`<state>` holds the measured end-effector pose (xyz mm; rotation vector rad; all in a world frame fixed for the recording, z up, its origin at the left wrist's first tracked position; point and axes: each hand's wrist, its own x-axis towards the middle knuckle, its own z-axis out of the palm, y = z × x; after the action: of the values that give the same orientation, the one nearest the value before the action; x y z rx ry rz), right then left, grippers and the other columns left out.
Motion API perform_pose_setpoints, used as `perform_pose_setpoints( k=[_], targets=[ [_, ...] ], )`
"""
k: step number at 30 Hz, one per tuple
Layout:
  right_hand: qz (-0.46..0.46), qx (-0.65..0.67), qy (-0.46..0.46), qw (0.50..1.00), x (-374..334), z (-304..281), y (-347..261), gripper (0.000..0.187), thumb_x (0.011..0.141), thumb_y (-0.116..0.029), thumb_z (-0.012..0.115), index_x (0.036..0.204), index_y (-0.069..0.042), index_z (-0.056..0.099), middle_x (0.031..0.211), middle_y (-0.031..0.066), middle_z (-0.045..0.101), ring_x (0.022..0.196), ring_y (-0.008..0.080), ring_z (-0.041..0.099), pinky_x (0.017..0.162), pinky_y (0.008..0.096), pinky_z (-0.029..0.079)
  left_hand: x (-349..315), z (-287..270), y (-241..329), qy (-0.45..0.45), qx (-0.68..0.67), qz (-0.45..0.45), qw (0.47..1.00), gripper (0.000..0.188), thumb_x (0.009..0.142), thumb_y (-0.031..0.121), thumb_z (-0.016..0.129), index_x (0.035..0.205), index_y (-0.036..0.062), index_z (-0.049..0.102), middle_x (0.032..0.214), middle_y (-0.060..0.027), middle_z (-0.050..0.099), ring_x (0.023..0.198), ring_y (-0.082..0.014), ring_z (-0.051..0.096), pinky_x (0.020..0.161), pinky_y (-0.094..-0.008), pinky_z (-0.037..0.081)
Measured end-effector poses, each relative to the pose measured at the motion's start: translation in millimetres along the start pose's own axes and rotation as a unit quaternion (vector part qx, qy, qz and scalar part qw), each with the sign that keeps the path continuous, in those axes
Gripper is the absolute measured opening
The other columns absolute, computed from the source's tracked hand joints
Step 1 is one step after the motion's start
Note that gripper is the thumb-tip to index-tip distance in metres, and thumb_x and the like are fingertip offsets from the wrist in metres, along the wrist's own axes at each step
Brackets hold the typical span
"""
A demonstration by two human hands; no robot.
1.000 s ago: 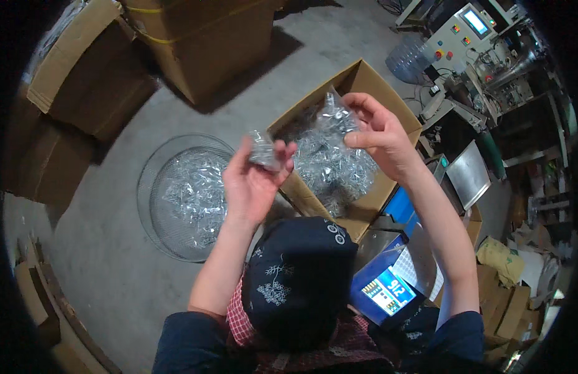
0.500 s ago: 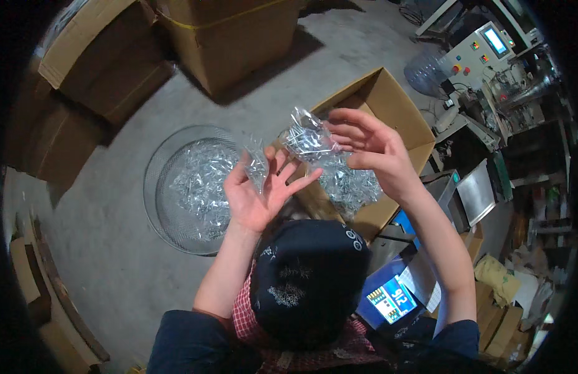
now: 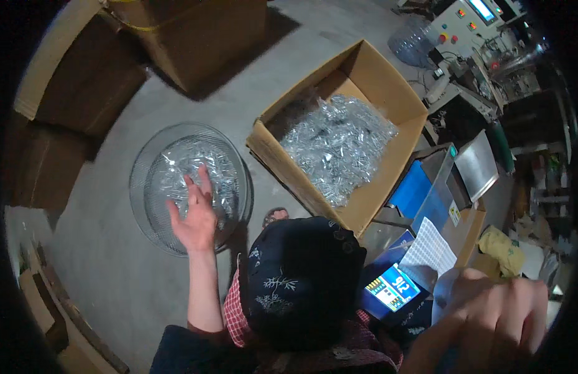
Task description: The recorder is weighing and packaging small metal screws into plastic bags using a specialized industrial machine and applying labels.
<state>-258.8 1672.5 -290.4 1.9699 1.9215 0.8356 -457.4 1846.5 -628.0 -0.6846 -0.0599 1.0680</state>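
Observation:
My left hand (image 3: 197,224) is open and empty, palm up and fingers spread, above the near right part of a round wire-mesh basket (image 3: 140,202). Small clear bags of shiny metal pieces (image 3: 205,159) lie in the basket. Raised at the lower right, large in the picture, my right hand (image 3: 495,311) has its fingers curled. What they close on, if anything, is hidden. An open cardboard box (image 3: 395,84) right of the basket holds a heap of similar clear bags (image 3: 339,149), whose contents look like screws or nails.
A machine with a blue belt (image 3: 407,193) and a lit display (image 3: 394,288) stands right of the box, with a printed sheet (image 3: 428,249) beside the display. Large cartons (image 3: 195,50) stand at the far left. A control cabinet (image 3: 467,25) and a clear water bottle (image 3: 414,43) are at the far right.
Both hands were together above the box's near left edge with clear bags. My left hand has moved left over the basket, now empty. My right hand has swung down to the lower right.

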Motion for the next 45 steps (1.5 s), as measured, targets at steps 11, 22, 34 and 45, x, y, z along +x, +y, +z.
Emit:
perform_pose_setpoints(
  k=[11, 22, 34, 45],
  targets=[
    [0.327, 0.201, -0.346, 0.856, 46.5, -23.7, -11.9, 0.009, 0.053, -0.008, 0.055, 0.057, -0.011, 0.048, 0.062, 0.0032, 0.045, 0.06, 0.0171, 0.051, 0.058, 0.0321, 0.046, 163.3, -57.1, -167.6, -0.158, 0.835, -0.141, 0.507, 0.038, 0.088, 0.019, 0.071, 0.121, 0.003, 0.059, 0.105, -0.0084, 0.068, 0.102, -0.0182, 0.066, 0.089, -0.0299, 0.052],
    [0.364, 0.104, -0.33, 0.865, 8.8, 5.3, 21.0, 0.018, 0.043, -0.016, 0.056, 0.053, -0.012, 0.043, 0.062, 0.0033, 0.045, 0.063, 0.0162, 0.054, 0.053, 0.0296, 0.044, 202.3, -203.3, -245.7, -0.23, 0.913, -0.218, -0.255, 0.126, 0.06, 0.05, 0.089, 0.157, 0.029, 0.011, 0.159, -0.0309, 0.001, 0.145, -0.0534, 0.006, 0.103, -0.0666, 0.037],
    [0.487, 0.188, -0.211, 0.826, -7.2, -38.9, 7.4, 0.014, 0.045, -0.01, 0.057, 0.055, -0.01, 0.048, 0.064, 0.0033, 0.05, 0.06, 0.0134, 0.053, 0.049, 0.0218, 0.044, 183.4, -210.9, -228.3, -0.302, 0.921, -0.189, -0.159, 0.043, 0.069, 0.023, 0.075, 0.112, 0.0174, 0.07, 0.113, -0.0174, 0.065, 0.107, -0.0374, 0.062, 0.091, -0.045, 0.053],
    [0.188, 0.757, 0.08, 0.62, -149.7, 0.2, 7.6, 0.016, 0.073, -0.02, 0.057, 0.068, -0.004, 0.058, 0.064, 0.0067, 0.055, 0.059, 0.0178, 0.057, 0.071, 0.0361, 0.049, 148.4, -57.1, -203.3, -0.245, 0.948, 0.057, 0.194, 0.021, 0.067, 0.02, 0.075, 0.078, 0.0056, 0.063, 0.086, -0.0149, 0.065, 0.085, -0.0346, 0.065, 0.074, -0.0443, 0.051]
  ],
)
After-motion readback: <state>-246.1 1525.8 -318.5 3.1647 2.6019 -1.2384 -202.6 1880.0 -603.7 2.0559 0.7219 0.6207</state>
